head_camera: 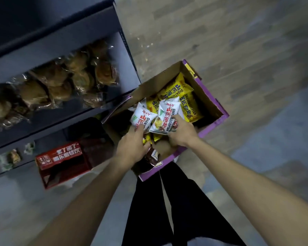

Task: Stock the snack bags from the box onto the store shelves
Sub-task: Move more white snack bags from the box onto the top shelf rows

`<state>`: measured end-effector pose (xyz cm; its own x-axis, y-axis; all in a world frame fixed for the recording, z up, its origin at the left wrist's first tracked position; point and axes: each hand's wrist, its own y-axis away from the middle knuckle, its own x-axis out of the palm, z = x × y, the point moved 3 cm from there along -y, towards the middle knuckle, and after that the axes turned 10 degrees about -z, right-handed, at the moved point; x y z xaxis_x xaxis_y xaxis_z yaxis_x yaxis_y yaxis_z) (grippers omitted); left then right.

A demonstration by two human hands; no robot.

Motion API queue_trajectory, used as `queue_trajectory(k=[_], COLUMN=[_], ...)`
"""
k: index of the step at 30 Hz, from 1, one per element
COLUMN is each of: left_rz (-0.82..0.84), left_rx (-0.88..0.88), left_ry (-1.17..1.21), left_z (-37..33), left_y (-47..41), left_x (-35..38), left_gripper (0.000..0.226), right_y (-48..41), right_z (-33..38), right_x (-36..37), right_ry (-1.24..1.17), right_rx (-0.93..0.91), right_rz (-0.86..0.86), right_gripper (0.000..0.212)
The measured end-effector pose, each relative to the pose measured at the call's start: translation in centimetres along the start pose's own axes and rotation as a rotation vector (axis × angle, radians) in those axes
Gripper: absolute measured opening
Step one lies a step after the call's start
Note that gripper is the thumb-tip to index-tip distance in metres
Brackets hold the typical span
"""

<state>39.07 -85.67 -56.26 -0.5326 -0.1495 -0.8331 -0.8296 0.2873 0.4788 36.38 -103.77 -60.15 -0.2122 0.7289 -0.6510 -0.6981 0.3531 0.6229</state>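
Note:
An open cardboard box [210, 103] with purple edges stands on the floor, holding several yellow snack bags [180, 89] and white snack bags. My left hand [132, 148] grips a white snack bag [140, 118] at its lower edge. My right hand [182, 132] grips another white snack bag [165, 118] just beside it. Both bags are held over the box's middle. Dark shelves [64, 43] stand to the left of the box.
The middle shelf holds several clear packs of brown buns [60, 82]. A red carton [60, 162] lies on the floor below the shelves, next to the box. A brown packet [152, 157] sits at the box's near corner. My dark trouser legs [167, 210] are below the box.

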Motion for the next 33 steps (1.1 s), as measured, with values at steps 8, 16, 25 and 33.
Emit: queue_trajectory(k=[8, 16, 25, 33], left_rz=[-0.162, -0.121, -0.123, -0.138], left_rx=[0.067, -0.07, -0.123, -0.113], left_ry=[-0.143, -0.141, -0.094, -0.138], left_z=[2.7, 4.3, 3.7, 1.9], left_y=[-7.5, -10.4, -10.5, -10.7], left_x=[5.8, 9.3, 6.4, 8.0], left_gripper=[0.074, 0.091, 0.094, 0.088], right_y=[-5.7, -7.6, -7.4, -9.5], right_z=[0.5, 1.1, 0.3, -2.2], right_x=[6.9, 10.0, 7.6, 3.6], right_ry=[-0.198, 0.103, 0.007, 0.241], right_rx=[0.228, 0.236, 0.122, -0.023], right_rz=[-0.086, -0.249, -0.345, -0.418], right_gripper=[0.084, 0.082, 0.077, 0.084])
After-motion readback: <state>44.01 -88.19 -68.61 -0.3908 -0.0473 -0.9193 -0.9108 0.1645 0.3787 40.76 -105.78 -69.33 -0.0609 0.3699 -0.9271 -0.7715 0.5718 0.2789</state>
